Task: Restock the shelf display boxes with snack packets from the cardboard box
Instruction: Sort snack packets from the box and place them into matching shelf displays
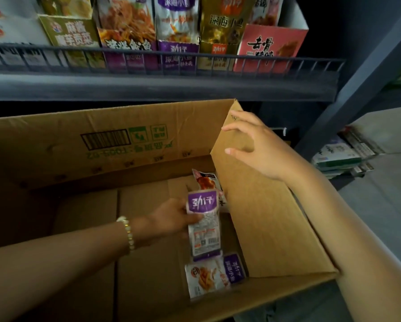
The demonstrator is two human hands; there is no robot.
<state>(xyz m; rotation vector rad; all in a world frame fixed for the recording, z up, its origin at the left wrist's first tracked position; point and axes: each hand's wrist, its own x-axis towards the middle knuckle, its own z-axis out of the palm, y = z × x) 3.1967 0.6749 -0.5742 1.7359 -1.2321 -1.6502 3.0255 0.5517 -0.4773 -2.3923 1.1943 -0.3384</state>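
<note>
We find the work at the pick-up step. The left grip (171, 218) is down inside the cardboard box (101, 145), thumb and fingers clamped on the upper half of a purple snack packet (203, 228), whose printed back faces us and whose lower end trails clear of the grip. Just below the held packet, a second purple packet (215, 275) lies flat on the box floor. Just beyond the grip, a red-printed packet (206, 180) leans in the far corner. The right grip (257, 147) holds nothing, its fingers spread apart over the raised side flap (259, 217); we cannot tell whether it touches the flap. In our judgement the next move calls for lifting the packet clear of the box walls, carrying it over the wire rail (218, 57) and standing it in the matching purple display box (178, 48) on the shelf (148, 87), well above the left grip. Few packets show in the box, so the restock appears well advanced.
</note>
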